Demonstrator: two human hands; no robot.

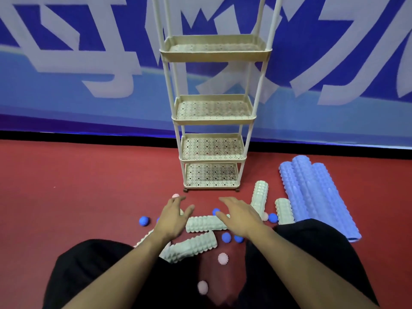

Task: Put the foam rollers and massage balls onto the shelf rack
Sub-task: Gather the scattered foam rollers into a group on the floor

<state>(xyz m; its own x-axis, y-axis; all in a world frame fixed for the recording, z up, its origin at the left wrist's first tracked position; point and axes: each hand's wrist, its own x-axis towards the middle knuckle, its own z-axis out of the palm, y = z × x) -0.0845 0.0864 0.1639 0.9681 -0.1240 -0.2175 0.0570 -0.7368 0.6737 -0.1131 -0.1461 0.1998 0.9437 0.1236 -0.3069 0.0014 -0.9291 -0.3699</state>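
down on the red floor (78, 186), left hand (172, 216) and right hand (239, 214) both spread loose, gripping nothing, hovering over mint foam rollers (204, 223) and scattered blue massage balls (143, 221) plus pink ones (223, 258). beyond them, cream shelf rack (213, 121), shelves bare. off right, big blue rollers (312, 192).

Both bare forearms reach forward side by side, the left hand (172, 217) and right hand (238, 216) palm-down with fingers loosely spread, neither holding anything.
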